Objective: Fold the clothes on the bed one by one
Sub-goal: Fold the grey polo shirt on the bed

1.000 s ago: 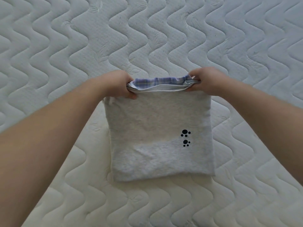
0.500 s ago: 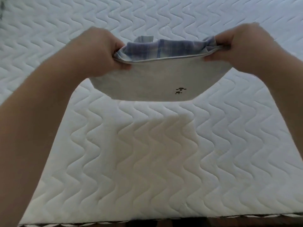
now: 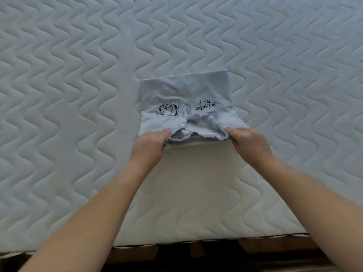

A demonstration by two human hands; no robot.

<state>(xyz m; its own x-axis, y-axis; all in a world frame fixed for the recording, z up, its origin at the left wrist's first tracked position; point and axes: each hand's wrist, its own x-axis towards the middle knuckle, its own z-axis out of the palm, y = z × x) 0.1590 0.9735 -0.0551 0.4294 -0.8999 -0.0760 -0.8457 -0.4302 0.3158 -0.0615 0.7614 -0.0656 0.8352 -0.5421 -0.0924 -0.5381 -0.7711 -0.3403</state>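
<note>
Folded pale grey cotton garment (image 3: 184, 95) with black cartoon print and lettering: lies flat on the white wave-quilted mattress (image 3: 78, 95), near its middle, plaid lining showing at the near edge. Left hand (image 3: 150, 146): fingers curled, gripping the garment's near-left corner. Right hand (image 3: 248, 143): fingers curled, pinching the near-right corner. Both bare forearms reach in from the mattress's front edge. Dark wooden bed frame (image 3: 275, 246): visible below that edge.
</note>
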